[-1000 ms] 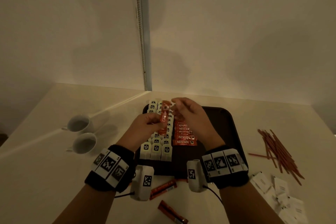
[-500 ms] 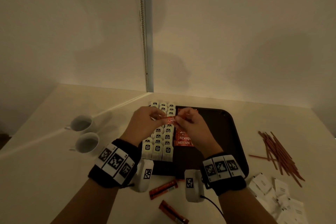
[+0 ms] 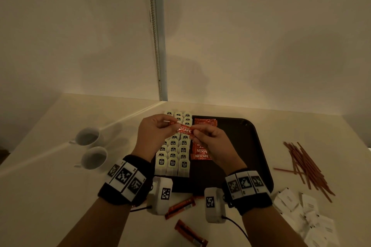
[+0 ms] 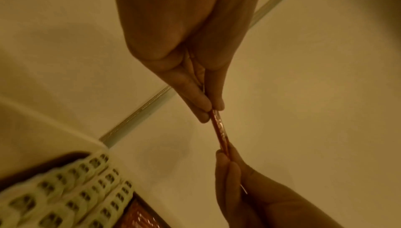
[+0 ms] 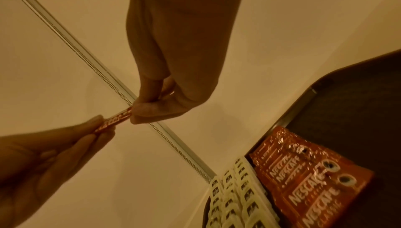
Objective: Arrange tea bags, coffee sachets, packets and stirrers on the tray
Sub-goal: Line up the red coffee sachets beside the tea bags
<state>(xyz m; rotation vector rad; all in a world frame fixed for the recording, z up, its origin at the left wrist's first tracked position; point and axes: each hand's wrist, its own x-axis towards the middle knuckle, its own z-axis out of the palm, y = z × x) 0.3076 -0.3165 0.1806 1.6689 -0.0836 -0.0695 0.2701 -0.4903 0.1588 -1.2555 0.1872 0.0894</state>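
While held level above the dark tray (image 3: pixel 259 158), red coffee sachet (image 3: pixel 183 129) pinched at either end by left hand (image 3: pixel 154 136) and right hand (image 3: pixel 214 144). Pale tabletop (image 3: pixel 40 196) in a cream-walled corner; two white cups (image 3: pixel 91 147) left, stirrers (image 3: pixel 307 166) and white packets (image 3: pixel 307 218) right.

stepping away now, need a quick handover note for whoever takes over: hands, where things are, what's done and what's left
Left hand and right hand each pinch one end of a coffee sachet, held flat in the air above the tray.
Done: tea bags fill the tray's left side in three rows; a column of coffee sachets lies beside them.
Left: set down the held sachet; two more sachets lie on the table in front of the tray. Stirrers and white packets lie on the table to the right, not yet on the tray.
Two cups stand to the left.
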